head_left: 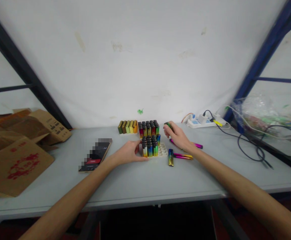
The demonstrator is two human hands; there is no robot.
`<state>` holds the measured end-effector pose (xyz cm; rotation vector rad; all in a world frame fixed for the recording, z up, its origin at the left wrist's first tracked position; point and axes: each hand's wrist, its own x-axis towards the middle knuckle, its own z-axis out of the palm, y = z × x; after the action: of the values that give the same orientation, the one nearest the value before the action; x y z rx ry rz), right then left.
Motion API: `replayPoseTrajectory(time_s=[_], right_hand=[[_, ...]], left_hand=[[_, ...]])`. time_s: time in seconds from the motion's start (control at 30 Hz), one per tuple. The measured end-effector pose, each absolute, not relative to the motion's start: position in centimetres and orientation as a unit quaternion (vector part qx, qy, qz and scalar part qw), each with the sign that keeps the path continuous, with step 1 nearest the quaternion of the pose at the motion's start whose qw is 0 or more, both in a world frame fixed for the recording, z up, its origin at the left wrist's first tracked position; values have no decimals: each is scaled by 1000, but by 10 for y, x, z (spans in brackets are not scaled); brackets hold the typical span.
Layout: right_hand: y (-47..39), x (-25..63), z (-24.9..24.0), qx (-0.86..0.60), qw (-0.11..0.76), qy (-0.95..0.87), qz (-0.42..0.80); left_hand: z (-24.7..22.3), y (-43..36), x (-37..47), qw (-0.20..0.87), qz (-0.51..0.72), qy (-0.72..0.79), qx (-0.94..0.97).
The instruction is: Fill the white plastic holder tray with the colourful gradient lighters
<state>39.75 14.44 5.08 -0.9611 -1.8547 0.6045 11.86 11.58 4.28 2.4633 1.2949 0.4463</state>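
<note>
A white holder tray (162, 150) stands mid-table, its left part filled with upright metallic lighters (150, 146) with black tops. Several round sockets on its right side show without lighters. Steadying the tray's left end is my left hand (129, 152), thumb along the front and fingers at the side. My right hand (177, 135), raised just right of the rear rows, pinches a dark green lighter (169, 125). Below it, a blue-gold lighter (171, 157) and a pink-yellow lighter (183, 156) lie loose. A purple-pink lighter (198, 145) lies partly hidden under my right wrist.
Behind the tray stand a block of black-topped lighters (149, 129) and a block of yellow-topped lighters (127, 127). A phone (96, 155) and cardboard boxes (20, 163) are at left. A power strip (203, 122), cables (252, 156) and plastic bags (258, 113) occupy the right.
</note>
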Motion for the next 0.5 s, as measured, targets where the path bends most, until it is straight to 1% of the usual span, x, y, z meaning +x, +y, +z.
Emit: replayPoseTrajectory(time_s=[0.1,0.2,0.3,0.4,0.5], right_hand=[[146,399,52,-366,451,-794,181],[146,400,54,-391,438,-802,111],[143,402,56,-418,403,-804,125],[141,403,56,-402,360,-829,149],[143,404,53,-384,320,-853,149]], left_hand=[[43,116,119,159,154,450,865],[43,116,119,158,146,454,865],[42,116,118,166,145,453,864],[42,117,117,175,146,451,863],[42,117,117,172,139,451,865]])
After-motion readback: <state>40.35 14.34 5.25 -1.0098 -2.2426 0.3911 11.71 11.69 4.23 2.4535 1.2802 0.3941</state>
